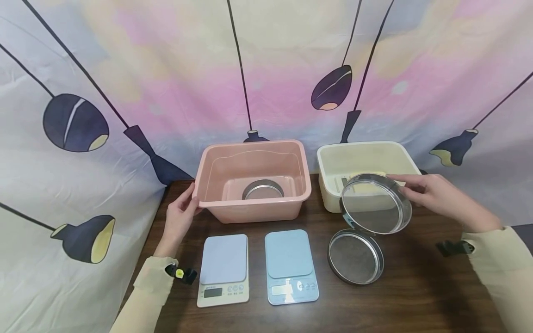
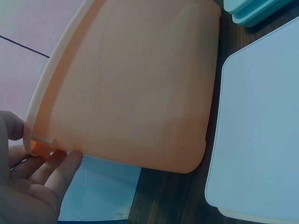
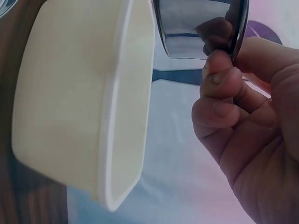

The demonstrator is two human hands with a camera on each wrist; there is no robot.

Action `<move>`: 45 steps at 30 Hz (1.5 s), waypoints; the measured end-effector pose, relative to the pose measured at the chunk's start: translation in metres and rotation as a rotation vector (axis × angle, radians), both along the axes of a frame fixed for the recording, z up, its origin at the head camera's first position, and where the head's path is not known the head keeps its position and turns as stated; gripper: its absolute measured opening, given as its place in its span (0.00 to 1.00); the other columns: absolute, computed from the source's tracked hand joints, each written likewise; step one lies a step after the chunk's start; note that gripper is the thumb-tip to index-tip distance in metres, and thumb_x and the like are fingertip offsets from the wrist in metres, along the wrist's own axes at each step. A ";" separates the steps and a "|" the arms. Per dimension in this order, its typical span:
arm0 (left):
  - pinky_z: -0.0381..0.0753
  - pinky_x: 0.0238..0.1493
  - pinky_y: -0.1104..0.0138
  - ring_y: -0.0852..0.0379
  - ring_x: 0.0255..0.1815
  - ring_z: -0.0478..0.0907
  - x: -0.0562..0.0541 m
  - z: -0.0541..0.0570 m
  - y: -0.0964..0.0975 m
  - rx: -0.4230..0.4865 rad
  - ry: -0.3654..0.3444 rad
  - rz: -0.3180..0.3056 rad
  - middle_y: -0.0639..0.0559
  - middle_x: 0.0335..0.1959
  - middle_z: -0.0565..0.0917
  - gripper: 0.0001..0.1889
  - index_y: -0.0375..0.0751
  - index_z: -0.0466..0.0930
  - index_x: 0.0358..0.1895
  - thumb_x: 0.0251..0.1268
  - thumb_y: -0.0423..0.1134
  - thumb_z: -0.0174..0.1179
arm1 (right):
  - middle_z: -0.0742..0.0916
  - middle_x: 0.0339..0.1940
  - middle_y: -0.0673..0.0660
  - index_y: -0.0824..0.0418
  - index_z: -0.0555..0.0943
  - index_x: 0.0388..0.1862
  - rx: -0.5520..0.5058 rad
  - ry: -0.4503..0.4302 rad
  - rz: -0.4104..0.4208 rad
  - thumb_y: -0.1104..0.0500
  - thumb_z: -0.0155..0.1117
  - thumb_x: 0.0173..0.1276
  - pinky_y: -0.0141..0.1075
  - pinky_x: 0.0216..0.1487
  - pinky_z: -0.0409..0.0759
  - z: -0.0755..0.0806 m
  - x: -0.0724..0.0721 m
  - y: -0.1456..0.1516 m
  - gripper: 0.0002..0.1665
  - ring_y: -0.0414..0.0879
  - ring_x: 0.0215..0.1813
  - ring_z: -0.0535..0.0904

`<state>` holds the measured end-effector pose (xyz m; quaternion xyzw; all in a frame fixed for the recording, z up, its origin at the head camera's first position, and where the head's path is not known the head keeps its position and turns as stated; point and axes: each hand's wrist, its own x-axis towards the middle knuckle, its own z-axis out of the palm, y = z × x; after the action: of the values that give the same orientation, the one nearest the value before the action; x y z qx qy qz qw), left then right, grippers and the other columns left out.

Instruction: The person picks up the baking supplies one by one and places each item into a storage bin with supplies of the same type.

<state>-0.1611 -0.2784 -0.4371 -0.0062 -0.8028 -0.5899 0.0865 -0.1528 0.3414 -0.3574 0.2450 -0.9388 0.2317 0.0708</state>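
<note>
My right hand pinches the rim of a round metal sieve, held tilted above the table in front of the cream basin. In the right wrist view, thumb and fingers grip the edge of the shiny sieve wall. Below it, a second sieve lies on the table. At the left end of the pink basin, my left hand grips the rim, fingers under it in the left wrist view. Another sieve sits inside the pink basin.
A white kitchen scale and a blue kitchen scale lie side by side in front of the pink basin. Something pale yellow, partly hidden by the held sieve, is in the cream basin. A patterned cloth hangs behind the dark wooden table.
</note>
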 end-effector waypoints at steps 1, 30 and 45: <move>0.83 0.49 0.79 0.69 0.57 0.80 0.000 0.000 0.000 0.003 0.003 0.000 0.34 0.78 0.67 0.28 0.35 0.63 0.79 0.82 0.34 0.55 | 0.68 0.17 0.39 0.60 0.85 0.64 0.003 0.006 0.005 0.68 0.68 0.71 0.31 0.22 0.66 0.001 -0.002 -0.003 0.22 0.32 0.19 0.62; 0.84 0.48 0.80 0.50 0.63 0.79 0.001 0.000 0.002 -0.047 0.004 0.007 0.35 0.77 0.68 0.28 0.37 0.63 0.80 0.82 0.35 0.54 | 0.76 0.21 0.43 0.65 0.83 0.66 -0.065 -0.010 0.129 0.71 0.62 0.72 0.31 0.21 0.70 0.033 -0.039 -0.064 0.23 0.34 0.21 0.67; 0.84 0.47 0.80 0.55 0.60 0.80 -0.001 0.002 0.000 -0.031 0.004 -0.009 0.35 0.77 0.69 0.28 0.36 0.64 0.79 0.82 0.35 0.55 | 0.80 0.20 0.49 0.56 0.79 0.72 -0.053 -0.114 0.052 0.64 0.58 0.77 0.35 0.23 0.71 0.042 -0.061 -0.100 0.26 0.45 0.25 0.74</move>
<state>-0.1618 -0.2786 -0.4351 -0.0123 -0.8117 -0.5777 0.0853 -0.2133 0.2418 -0.3151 0.2540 -0.9281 0.2717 0.0176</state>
